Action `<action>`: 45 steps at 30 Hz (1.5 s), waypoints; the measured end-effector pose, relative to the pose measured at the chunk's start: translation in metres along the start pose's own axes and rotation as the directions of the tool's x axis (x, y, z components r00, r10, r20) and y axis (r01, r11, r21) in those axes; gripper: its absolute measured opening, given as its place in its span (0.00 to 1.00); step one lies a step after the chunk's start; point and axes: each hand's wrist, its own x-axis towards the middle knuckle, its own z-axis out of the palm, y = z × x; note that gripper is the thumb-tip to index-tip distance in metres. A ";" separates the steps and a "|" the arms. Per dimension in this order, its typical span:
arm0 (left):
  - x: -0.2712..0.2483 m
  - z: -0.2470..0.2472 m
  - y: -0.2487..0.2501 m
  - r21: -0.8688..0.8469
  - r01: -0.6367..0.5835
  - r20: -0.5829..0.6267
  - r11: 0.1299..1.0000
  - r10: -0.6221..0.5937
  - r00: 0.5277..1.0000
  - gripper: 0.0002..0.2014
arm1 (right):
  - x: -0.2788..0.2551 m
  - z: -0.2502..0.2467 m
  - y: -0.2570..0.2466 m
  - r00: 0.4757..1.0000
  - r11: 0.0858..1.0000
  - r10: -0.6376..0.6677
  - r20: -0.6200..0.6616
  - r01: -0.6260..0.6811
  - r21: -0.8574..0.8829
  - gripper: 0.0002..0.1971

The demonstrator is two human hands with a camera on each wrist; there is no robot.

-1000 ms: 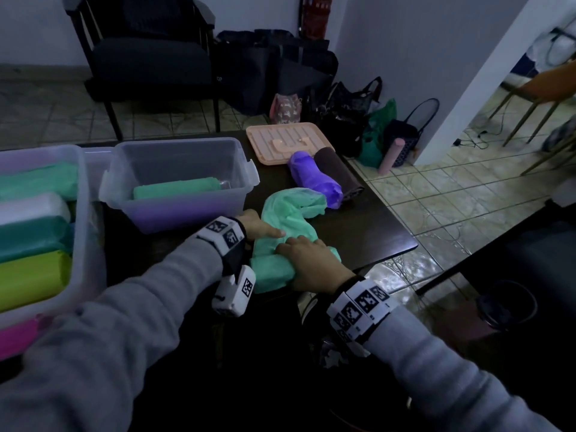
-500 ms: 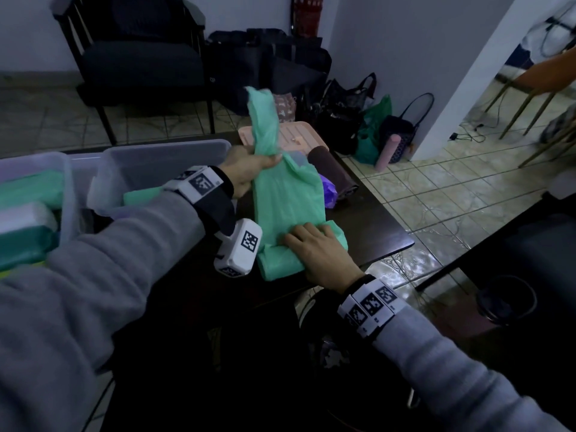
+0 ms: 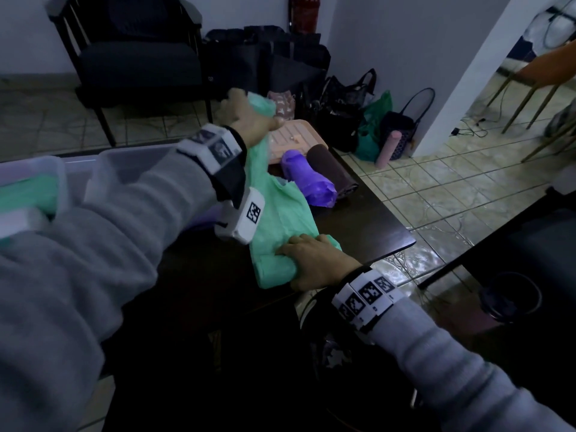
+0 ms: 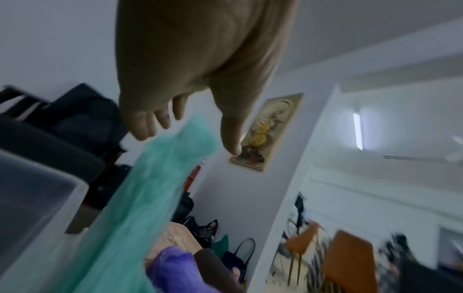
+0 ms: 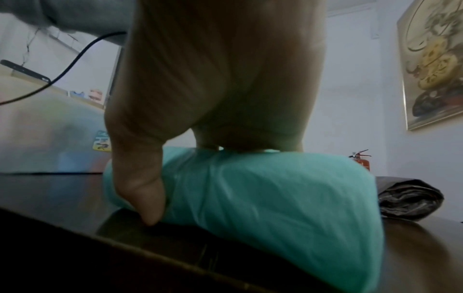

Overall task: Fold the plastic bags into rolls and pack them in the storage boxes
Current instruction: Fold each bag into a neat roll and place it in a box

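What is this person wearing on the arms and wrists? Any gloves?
No gloves: left hand and right hand are bare. Grey sleeves cover both arms. Each wrist wears a white band printed with black square patterns; a white box bearing one pattern sits under the left wrist, on a black strap.

The left arm, in a grey sleeve, reaches forward and upward. Its left hand [image 3: 249,120] is raised and grips the top end of the green plastic bag [image 3: 280,210]. The right hand [image 3: 314,263] sits low, palm down, with its fingers [image 3: 291,247] laid over the bag's rolled end and its thumb [image 5: 140,188] tucked against the near side. The right forearm comes in from the lower right.
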 end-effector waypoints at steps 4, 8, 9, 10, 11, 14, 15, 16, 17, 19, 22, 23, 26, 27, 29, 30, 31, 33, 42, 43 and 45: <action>-0.052 0.023 -0.010 0.323 -0.321 0.285 0.890 0.232 0.930 0.18 | 0.003 -0.002 0.001 1.000 1.000 -0.017 -0.001 0.017 -0.004 0.33; -0.070 0.049 -0.059 0.554 -0.374 0.603 0.743 -0.049 0.796 0.20 | 0.003 -0.002 0.002 1.000 1.000 -0.021 -0.006 0.021 -0.006 0.33; -0.071 0.052 -0.070 0.578 -0.379 0.643 0.723 -0.116 0.757 0.22 | 0.002 -0.001 0.002 1.000 1.000 -0.022 -0.002 0.022 -0.005 0.33; -0.071 0.053 -0.081 0.591 -0.384 0.662 0.709 -0.155 0.733 0.24 | 0.001 0.000 0.001 1.000 1.000 -0.025 0.004 0.025 -0.005 0.32; -0.071 0.053 -0.089 0.590 -0.390 0.676 0.707 -0.169 0.717 0.25 | 0.000 0.001 0.001 1.000 1.000 -0.026 0.008 0.026 -0.003 0.32; -0.069 0.049 -0.107 0.566 -0.427 0.716 0.706 -0.164 0.678 0.29 | 0.000 0.005 0.000 1.000 1.000 -0.027 0.013 0.027 0.012 0.33; -0.070 0.048 -0.110 0.557 -0.446 0.729 0.701 -0.155 0.667 0.30 | 0.000 0.005 0.000 0.999 0.999 -0.033 0.015 0.033 0.013 0.33; -0.070 0.047 -0.111 0.548 -0.460 0.739 0.699 -0.147 0.657 0.30 | 0.001 0.004 -0.001 0.999 0.999 -0.044 0.021 0.044 0.012 0.34; -0.069 0.046 -0.111 0.543 -0.469 0.745 0.696 -0.141 0.653 0.30 | 0.002 0.004 -0.002 0.998 0.998 -0.059 0.030 0.059 0.009 0.34; -0.066 0.045 -0.112 0.544 -0.492 0.749 0.680 -0.130 0.649 0.30 | 0.005 0.003 -0.007 0.994 0.995 -0.097 0.049 0.097 -0.007 0.32; -0.064 0.044 -0.115 0.536 -0.531 0.769 0.656 -0.120 0.628 0.31 | 0.009 0.004 -0.016 0.990 0.992 -0.124 0.065 0.125 -0.008 0.29; -0.065 0.044 -0.115 0.537 -0.539 0.772 0.649 -0.121 0.624 0.31 | 0.009 0.003 -0.018 0.990 0.992 -0.122 0.063 0.123 0.002 0.28; -0.063 0.042 -0.117 0.537 -0.539 0.772 0.649 -0.119 0.625 0.31 | 0.009 0.001 -0.020 0.993 0.994 -0.101 0.062 0.098 0.046 0.29; -0.063 0.042 -0.116 0.535 -0.539 0.773 0.650 -0.119 0.624 0.31 | 0.008 0.001 -0.019 0.994 0.994 -0.090 0.062 0.086 0.064 0.31; -0.062 0.041 -0.116 0.533 -0.542 0.776 0.650 -0.120 0.619 0.31 | 0.006 0.003 -0.017 0.996 0.991 -0.068 0.062 0.060 0.118 0.36; -0.062 0.041 -0.116 0.532 -0.542 0.776 0.650 -0.118 0.619 0.31 | 0.005 0.004 -0.016 0.996 0.989 -0.059 0.063 0.050 0.137 0.39; -0.062 0.042 -0.117 0.533 -0.543 0.775 0.649 -0.116 0.621 0.31 | 0.004 0.005 -0.016 0.997 0.989 -0.053 0.061 0.043 0.143 0.40; -0.062 0.043 -0.119 0.533 -0.543 0.772 0.649 -0.110 0.626 0.31 | 0.003 0.005 -0.016 0.997 0.990 -0.056 0.053 0.049 0.135 0.38; -0.059 0.044 -0.123 0.530 -0.550 0.775 0.646 -0.106 0.623 0.31 | -0.007 0.016 -0.008 0.993 0.955 -0.014 -0.121 0.049 0.291 0.32; -0.058 0.045 -0.124 0.529 -0.552 0.776 0.645 -0.105 0.622 0.31 | -0.009 0.017 -0.007 0.989 0.950 -0.017 -0.147 0.061 0.305 0.30; -0.057 0.045 -0.125 0.529 -0.556 0.780 0.642 -0.110 0.616 0.31 | -0.010 0.019 -0.004 0.986 0.943 -0.011 -0.164 0.065 0.327 0.28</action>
